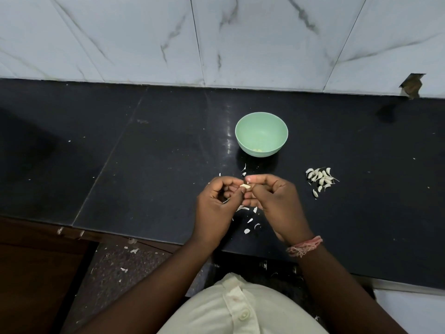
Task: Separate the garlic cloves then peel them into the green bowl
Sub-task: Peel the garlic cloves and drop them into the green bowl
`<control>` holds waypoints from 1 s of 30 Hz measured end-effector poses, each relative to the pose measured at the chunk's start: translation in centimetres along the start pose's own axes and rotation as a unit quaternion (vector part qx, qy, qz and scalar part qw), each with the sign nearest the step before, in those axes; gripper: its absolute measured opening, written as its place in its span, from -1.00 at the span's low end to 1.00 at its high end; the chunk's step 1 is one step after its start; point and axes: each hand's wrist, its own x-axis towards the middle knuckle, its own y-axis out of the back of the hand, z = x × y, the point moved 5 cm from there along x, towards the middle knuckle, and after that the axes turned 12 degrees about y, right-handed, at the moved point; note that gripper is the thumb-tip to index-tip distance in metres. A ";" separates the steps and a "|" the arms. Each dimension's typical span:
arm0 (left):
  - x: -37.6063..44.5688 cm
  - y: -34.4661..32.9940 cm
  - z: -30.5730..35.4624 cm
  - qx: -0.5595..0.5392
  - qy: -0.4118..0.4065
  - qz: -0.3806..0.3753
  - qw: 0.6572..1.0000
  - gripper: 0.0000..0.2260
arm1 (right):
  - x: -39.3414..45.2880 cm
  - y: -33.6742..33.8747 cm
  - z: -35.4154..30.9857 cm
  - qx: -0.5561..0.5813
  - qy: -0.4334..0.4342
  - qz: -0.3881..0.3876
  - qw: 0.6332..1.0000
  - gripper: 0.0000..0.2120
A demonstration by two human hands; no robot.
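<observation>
A pale green bowl [243,126] stands on the black counter, with a small peeled piece low inside it. Just in front of the bowl, above the counter, my left hand [215,203] and my right hand [277,201] meet fingertip to fingertip. A single garlic clove [245,186] is pinched between them. To the right lies a pile of several unpeeled garlic cloves [320,178]. Scraps of white garlic skin [250,221] are scattered under and around my hands.
The black counter [144,165] runs back to a white marble-tiled wall [216,39]. Its front edge is close under my wrists. More skin scraps lie on the speckled floor [125,261] below, next to a brown cabinet [36,273] on the left.
</observation>
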 end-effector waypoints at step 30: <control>4.3 -2.9 -1.6 -0.293 0.209 -0.024 0.933 -0.88 | 2.2 2.6 2.2 -0.071 0.003 0.095 0.993 -0.84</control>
